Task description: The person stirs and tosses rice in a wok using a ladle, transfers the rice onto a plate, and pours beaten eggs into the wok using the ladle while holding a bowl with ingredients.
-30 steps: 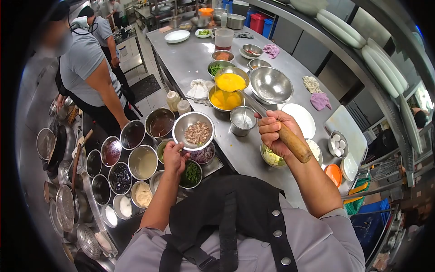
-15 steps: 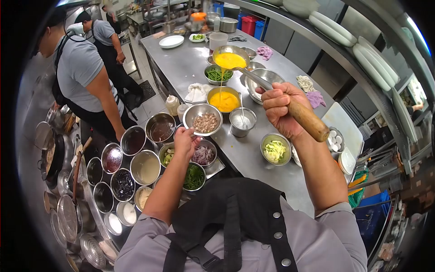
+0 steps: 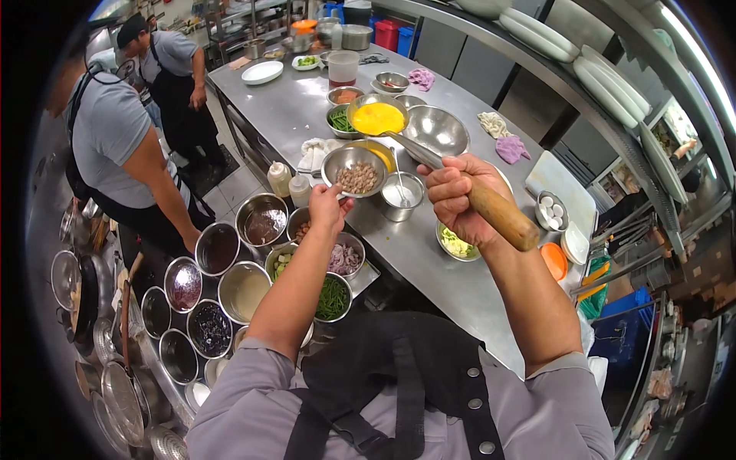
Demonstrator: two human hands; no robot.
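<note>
My left hand (image 3: 330, 208) grips the near rim of a small metal bowl (image 3: 337, 164) of chopped brownish pieces (image 3: 357, 179). Wrapped round the wooden handle (image 3: 502, 215) of a metal ladle, my right hand (image 3: 460, 195) holds it over the table. Bright yellow liquid (image 3: 378, 119) fills the ladle's cup. Below the cup, a bowl of yellow liquid (image 3: 381, 153) is partly hidden behind the small bowl. A metal pot with a spoon (image 3: 402, 196) stands just right of the small bowl, and a large metal bowl (image 3: 437, 132) lies behind the ladle's shaft.
Pots of sauces and vegetables, among them red onion (image 3: 343, 259) and chopped greens (image 3: 333, 297), crowd the left side. Squeeze bottles (image 3: 279, 179) stand by the table edge. A co-worker (image 3: 115, 146) is at the left. Eggs (image 3: 550, 211) and a cutting board (image 3: 563, 184) lie right.
The ladle rose and poured a yellow stream half a second ago; now it is lower, with no stream visible. The small bowl has moved forward, partly covering the yellow bowl.
</note>
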